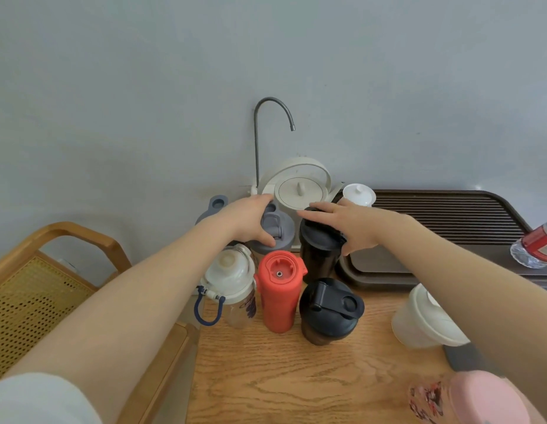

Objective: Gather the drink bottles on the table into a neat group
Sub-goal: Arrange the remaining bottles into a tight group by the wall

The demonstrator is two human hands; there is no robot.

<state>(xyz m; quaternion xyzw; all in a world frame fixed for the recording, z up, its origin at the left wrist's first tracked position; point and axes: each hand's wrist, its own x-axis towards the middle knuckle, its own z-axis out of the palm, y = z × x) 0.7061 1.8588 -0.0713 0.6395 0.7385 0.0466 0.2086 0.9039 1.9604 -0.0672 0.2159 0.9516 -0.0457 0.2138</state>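
Note:
Several drink bottles stand bunched at the far left of the wooden table (pixel 266 377). My left hand (pixel 251 218) curls over the grey-lidded bottle (pixel 277 231) in the back row. My right hand (pixel 351 228) grips the lid of the tall black shaker (pixel 316 255) beside it. In front stand a clear bottle with a white lid and blue loop (pixel 228 283), a red bottle (pixel 280 295) and a second black shaker (pixel 329 310). Another grey lid (pixel 217 206) peeks out behind my left wrist. A white cup (pixel 425 322) and a pink-lidded bottle (pixel 468 399) sit apart at the right.
A white kettle (pixel 299 191) under a curved tap (pixel 273 117) stands against the wall behind the bottles. A dark slatted tea tray (pixel 449 215) holds a white lidded cup (pixel 359 194) and a lying plastic water bottle (pixel 535 246). A wooden cane chair (pixel 36 286) is at the left.

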